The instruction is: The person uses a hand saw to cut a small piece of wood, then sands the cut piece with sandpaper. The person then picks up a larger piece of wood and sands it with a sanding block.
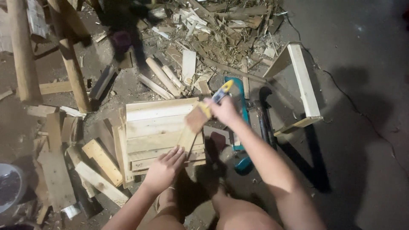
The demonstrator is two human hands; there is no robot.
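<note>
Pale wooden slats make up the small crate [159, 132] lying on the dirt floor, directly under the fingers of both hands. Left hand [164, 170] lies flat on the crate's near edge, fingers together and stretched forward, their tips touching the lower end of a short wooden strip [191, 130] that leans across the slats. Right hand [223, 111] is closed tight around a blue-and-yellow handle [222, 91], which juts out past the knuckles, away from the person; the tool's working end is blurred against the strip's upper end. Beyond the right fingers lies a teal tool [238, 91]; farther off, loose wood scraps [200, 38]. A white wooden frame [303, 81] stands well apart, outside the right wrist.
</note>
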